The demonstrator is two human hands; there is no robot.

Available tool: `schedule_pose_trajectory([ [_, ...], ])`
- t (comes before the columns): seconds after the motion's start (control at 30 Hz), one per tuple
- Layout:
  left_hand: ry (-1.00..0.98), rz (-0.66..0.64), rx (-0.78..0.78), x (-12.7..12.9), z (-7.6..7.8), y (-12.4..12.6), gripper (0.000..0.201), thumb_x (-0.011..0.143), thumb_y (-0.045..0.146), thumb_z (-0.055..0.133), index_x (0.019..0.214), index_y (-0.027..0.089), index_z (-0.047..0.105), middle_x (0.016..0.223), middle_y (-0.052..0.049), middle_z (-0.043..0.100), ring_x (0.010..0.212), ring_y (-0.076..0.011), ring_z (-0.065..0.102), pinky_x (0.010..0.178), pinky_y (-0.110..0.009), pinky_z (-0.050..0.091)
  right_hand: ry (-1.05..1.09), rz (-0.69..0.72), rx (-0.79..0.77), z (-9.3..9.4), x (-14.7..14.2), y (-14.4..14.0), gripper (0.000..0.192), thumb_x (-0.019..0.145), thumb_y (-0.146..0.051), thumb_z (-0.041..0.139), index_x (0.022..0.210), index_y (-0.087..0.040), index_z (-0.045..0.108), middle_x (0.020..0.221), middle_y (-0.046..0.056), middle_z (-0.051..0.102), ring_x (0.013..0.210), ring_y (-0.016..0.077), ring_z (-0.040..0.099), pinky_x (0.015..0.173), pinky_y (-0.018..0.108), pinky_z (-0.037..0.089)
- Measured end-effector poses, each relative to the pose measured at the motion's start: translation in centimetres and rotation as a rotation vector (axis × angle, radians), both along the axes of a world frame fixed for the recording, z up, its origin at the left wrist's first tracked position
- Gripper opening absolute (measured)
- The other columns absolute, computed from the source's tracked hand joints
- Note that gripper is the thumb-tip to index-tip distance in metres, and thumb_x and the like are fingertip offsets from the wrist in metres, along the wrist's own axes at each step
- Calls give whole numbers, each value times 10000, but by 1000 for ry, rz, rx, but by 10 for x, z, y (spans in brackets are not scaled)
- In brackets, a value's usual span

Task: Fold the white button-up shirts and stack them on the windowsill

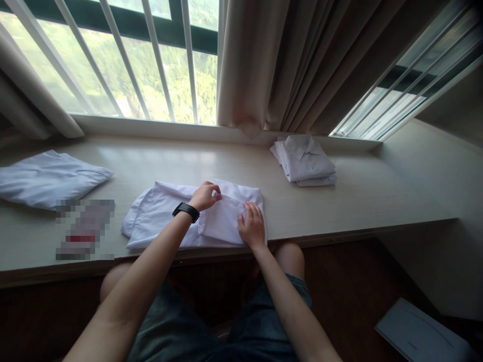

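A white shirt lies partly folded on the pale window ledge in front of me. My left hand, with a black watch on its wrist, pinches a folded edge of the shirt near its top. My right hand rests flat on the folded section at the shirt's right end, fingers spread.
A stack of folded white shirts sits at the back right by the beige curtain. Another white garment lies at the far left. A blurred-out item lies left of the shirt. A white flat object lies on the floor, lower right.
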State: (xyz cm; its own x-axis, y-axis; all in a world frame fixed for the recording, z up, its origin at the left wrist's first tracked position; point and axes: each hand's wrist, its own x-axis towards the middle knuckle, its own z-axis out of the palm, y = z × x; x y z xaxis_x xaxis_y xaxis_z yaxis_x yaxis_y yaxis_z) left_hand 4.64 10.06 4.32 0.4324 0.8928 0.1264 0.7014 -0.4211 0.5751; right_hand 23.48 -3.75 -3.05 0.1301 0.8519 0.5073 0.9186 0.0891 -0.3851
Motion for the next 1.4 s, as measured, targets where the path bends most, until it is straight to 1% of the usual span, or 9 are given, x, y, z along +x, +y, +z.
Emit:
schedule_pose_trajectory([
  [0.23,-105,163,-204,3,1,-5,262,672,357,753,851,166,755,794,-61,698,828,-241,644,812,-341,495,-10,7,-16,7,-1,-3,495,987,-304,404,1443,-127,482,1483,155,482,1453,275,315,1196,515,263],
  [0.4,-248,192,-273,-3,10,-16,353,676,457,735,849,150,750,769,-60,700,792,-236,647,732,-323,485,-33,30,-81,7,-2,-5,493,1007,-303,372,1467,-155,472,1500,107,488,1455,257,331,1219,492,213],
  [0.6,-20,223,-16,-15,-4,-24,361,750,291,674,1081,156,720,1095,-132,681,1024,-275,636,967,-381,473,-63,60,-143,23,-10,0,491,1000,-327,406,1461,-179,493,1521,100,465,1478,322,270,1209,573,170],
  [0.77,79,426,221,-80,0,-44,428,834,356,603,1198,136,655,1216,-177,633,1201,-329,560,1078,-447,408,-121,208,-197,54,-43,4,490,973,-427,497,1439,-280,526,1585,104,362,1501,416,146,1158,697,117],
  [0.9,162,695,156,-155,10,-95,499,806,433,625,1201,128,629,1140,-188,658,1116,-356,605,1009,-489,456,-138,477,-247,63,-76,-12,728,826,-619,668,1466,-325,485,1634,119,245,1503,458,93,1145,722,94],
  [1.0,4,910,5,-192,3,-144,509,784,512,646,1147,157,623,1078,-138,687,999,-306,663,941,-447,510,-171,677,-320,56,-86,-26,878,717,-530,809,1490,-325,446,1643,123,218,1502,448,129,1151,711,136],
  [1.13,-210,1016,-169,-207,-20,-180,656,689,516,756,1215,165,580,1130,-128,686,984,-280,687,898,-401,542,-132,637,-299,43,-78,-30,768,832,-225,687,1535,-206,380,1615,167,273,1500,346,243,1197,591,232],
  [1.23,-430,1049,-232,-205,-26,-173,760,629,442,829,1279,169,544,1095,-109,696,951,-256,700,818,-342,563,-111,648,-244,38,-71,-28,678,886,-199,607,1524,-125,392,1590,183,321,1500,311,261,1216,540,253],
  [1.4,-836,1007,-395,-199,-7,-148,732,578,278,884,1217,124,561,941,-74,697,734,-156,676,629,-238,532,-84,654,-210,31,-65,-24,490,941,-135,515,1427,-185,538,1476,127,511,1428,255,418,1186,511,346],
])
